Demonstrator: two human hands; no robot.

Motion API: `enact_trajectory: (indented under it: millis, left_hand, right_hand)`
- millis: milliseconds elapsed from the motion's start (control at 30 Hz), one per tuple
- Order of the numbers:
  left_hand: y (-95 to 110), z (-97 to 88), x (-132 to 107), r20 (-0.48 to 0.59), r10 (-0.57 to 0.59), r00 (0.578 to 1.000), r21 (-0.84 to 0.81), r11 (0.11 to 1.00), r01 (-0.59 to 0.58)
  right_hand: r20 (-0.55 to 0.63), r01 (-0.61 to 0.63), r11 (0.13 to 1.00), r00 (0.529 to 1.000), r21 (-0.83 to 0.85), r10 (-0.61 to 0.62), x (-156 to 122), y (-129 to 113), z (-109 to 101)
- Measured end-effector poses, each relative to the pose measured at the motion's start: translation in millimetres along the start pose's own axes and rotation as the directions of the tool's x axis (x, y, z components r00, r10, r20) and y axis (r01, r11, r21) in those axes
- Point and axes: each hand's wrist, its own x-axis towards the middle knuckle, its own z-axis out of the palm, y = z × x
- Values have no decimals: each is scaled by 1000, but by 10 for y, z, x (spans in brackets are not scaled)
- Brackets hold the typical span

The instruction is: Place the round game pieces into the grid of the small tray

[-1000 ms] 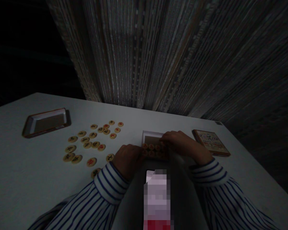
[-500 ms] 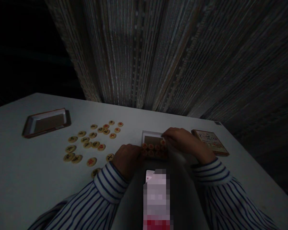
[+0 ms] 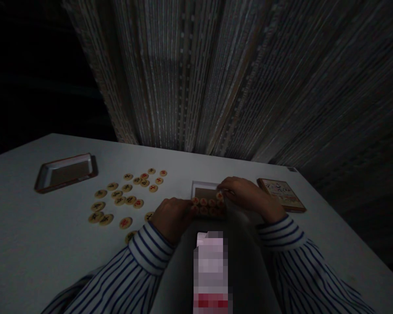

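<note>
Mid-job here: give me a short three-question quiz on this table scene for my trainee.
1. True or false: the brown-rimmed rectangular tray holds wooden pieces.
2. Multiple choice: the loose round wooden discs with red or black marks lie on which side of the small white open box? A) the person's left B) the person's right C) inside the tray.
3. Short answer: what lies on the white table to the right of the right hand?
Key: 1 false. 2 A. 3 the flat printed brown-edged box.
</note>
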Motion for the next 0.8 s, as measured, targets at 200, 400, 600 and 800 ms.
enact_trajectory:
  millis: [200,400,600,800]
  left_hand:
    - [21,2,-11,-11,0,1000,48,999,0]
    - [9,11,0,25,17,1000,35,999,-18]
    - [9,18,1,43,10,999,49,999,-12]
    - [9,12,-1,56,5,998,52,999,-8]
  right_hand:
    - [95,19,1000,995,23,-22,47,-18,97]
    - [138,-5,1000,990,-14,7,63,-27,107]
    - [147,-10,1000,989,-26,14,70,-18,111]
    - [162,-35,999,986,-31,39,71,-46,96]
